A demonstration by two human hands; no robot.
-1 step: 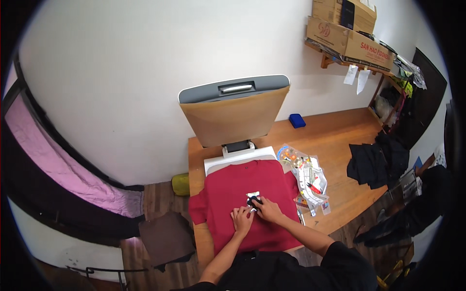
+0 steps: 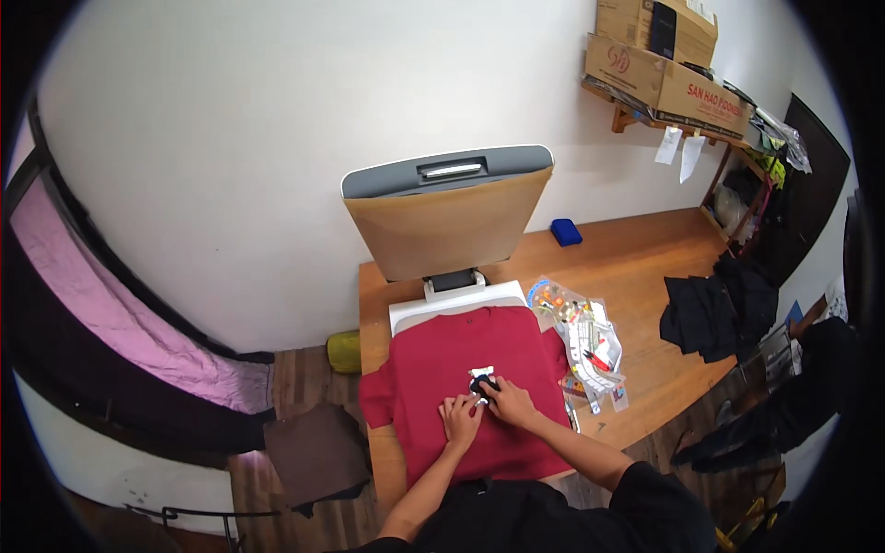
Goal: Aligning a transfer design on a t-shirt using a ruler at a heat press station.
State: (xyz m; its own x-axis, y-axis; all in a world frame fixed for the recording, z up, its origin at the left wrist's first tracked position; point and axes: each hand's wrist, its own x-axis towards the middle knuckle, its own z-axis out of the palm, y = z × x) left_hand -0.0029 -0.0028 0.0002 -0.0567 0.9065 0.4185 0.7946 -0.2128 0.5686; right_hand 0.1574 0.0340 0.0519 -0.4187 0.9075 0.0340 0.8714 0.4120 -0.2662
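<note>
A dark red T-shirt lies spread over the lower plate of a heat press, whose top plate is swung up. On the shirt front is a small piece of shiny film with white at its upper edge. My right hand grips a small black object of a kind I cannot make out, pressed down on the film. My left hand lies on the shirt just left of it, fingers stretched out, its fingertips by the film's lower edge.
Printed transfer sheets lie in a pile right of the shirt on the wooden table. Farther right is a heap of black garments. A blue box sits by the wall. A person in dark trousers is at the right.
</note>
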